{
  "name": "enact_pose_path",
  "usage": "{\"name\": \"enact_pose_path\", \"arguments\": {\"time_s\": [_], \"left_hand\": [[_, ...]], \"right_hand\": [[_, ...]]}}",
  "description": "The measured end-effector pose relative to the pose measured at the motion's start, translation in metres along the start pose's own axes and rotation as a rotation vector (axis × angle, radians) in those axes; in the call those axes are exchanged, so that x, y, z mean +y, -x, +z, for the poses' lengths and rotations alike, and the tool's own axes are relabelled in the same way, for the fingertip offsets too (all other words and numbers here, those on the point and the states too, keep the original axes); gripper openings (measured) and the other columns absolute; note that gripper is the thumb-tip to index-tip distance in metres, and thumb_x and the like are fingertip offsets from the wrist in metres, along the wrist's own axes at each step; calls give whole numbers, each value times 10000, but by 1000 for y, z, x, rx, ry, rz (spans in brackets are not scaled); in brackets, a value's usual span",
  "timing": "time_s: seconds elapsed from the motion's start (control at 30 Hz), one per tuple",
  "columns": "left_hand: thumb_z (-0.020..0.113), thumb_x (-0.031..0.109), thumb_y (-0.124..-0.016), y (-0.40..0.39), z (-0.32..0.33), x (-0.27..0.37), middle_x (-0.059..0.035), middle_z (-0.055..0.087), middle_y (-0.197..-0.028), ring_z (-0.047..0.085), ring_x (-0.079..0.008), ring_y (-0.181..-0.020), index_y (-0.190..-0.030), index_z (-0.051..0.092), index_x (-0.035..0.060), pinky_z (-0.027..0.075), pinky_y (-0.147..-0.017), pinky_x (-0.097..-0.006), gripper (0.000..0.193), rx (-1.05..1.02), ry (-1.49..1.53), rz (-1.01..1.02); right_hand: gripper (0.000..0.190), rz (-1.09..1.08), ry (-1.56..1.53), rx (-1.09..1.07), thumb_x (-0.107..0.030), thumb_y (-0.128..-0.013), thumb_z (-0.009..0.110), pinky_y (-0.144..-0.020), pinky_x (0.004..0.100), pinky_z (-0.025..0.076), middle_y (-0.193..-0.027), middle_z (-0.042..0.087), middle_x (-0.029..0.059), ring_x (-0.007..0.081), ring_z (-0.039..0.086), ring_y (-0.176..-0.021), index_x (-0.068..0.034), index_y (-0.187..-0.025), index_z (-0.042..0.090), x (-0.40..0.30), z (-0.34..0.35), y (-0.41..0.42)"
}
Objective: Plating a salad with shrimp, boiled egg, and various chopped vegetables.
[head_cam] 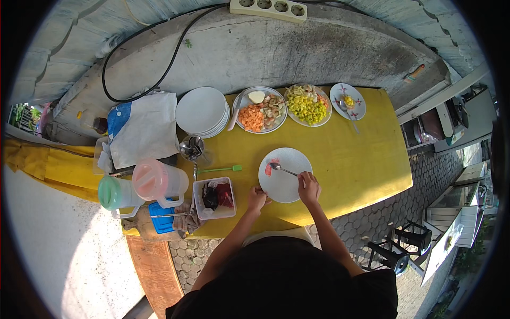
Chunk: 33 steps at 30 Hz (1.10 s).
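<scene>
My right hand (309, 187) holds a metal spoon (285, 169) by its handle, and the spoon's bowl rests over a patch of red sauce or paste (268, 169) on a white plate (287, 190). At the plate's lower left rim is my left hand (258, 199), its fingers closed on the edge. Farther back stand a plate of orange and pale diced pieces (252, 118) with a knife (236, 109) on its left rim, a plate of yellow-green diced pieces (306, 107), and a small plate (357, 109) with yellow bits and a spoon.
A stack of white plates (201, 109) stands at the back left. Nearer are a container of spoons (191, 148), a green silicone brush (236, 168), a plastic box with bags (215, 215), two lidded pitchers (175, 181) (126, 195) and a wooden cutting board (147, 227).
</scene>
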<state>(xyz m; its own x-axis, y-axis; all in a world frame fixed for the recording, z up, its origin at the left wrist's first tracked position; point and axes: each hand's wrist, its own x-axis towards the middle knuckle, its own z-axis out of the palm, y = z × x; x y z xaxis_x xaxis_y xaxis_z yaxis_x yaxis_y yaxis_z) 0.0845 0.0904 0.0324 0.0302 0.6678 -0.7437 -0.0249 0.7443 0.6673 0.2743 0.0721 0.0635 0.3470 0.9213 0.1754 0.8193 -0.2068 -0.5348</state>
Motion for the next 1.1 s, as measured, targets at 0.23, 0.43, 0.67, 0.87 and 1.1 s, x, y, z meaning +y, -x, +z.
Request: {"name": "enact_pose_path", "arguments": {"time_s": [0.23, 0.43, 0.67, 0.87, 1.1], "left_hand": [[523, -6, -810, 6, 1, 7, -69, 546, -893, 594, -170, -802, -1016, 450, 11, 574, -634, -325, 220, -12, 14, -12], [519, -10, -812, 6, 0, 7, -66, 542, -911, 591, -166, -805, -1012, 449, 15, 575, -648, -324, 213, -20, -2, -8], [522, 5, -813, 2, -1, 1, -77, 552, -908, 593, -167, -787, -1017, 446, 12, 568, -628, -322, 217, -21, 10, 2], [601, 97, -781, 4, 1, -12, -115, 530, -973, 568, -215, -851, -1056, 445, 12, 515, -650, -338, 327, 166, -254, 347], [663, 154, -724, 19, 16, 35, -92, 485, -1054, 439, -291, -1042, -990, 553, 104, 373, -873, -397, 292, 385, -794, 941]], "right_hand": [[41, -39, 17, -49, -132, -807, 583, -611, 376, 464, -769, 591, 67, 276, 586, -738, -99, -802, 558, -7, -4, -2], [66, -7, 132, 1, -158, -827, 558, -601, 385, 464, -752, 585, 78, 284, 585, -731, -99, -800, 551, -11, -5, -7], [83, 13, 89, 41, -160, -837, 539, -590, 396, 462, -758, 579, 91, 288, 582, -714, -93, -789, 540, -3, -8, -5], [70, 41, -19, 76, -144, -819, 560, -586, 387, 457, -757, 598, 82, 286, 589, -704, -91, -775, 547, -7, -15, -5], [90, 116, 31, 179, -155, -830, 556, -583, 383, 454, -753, 601, 87, 285, 593, -707, -80, -782, 551, -1, -17, -4]]}}
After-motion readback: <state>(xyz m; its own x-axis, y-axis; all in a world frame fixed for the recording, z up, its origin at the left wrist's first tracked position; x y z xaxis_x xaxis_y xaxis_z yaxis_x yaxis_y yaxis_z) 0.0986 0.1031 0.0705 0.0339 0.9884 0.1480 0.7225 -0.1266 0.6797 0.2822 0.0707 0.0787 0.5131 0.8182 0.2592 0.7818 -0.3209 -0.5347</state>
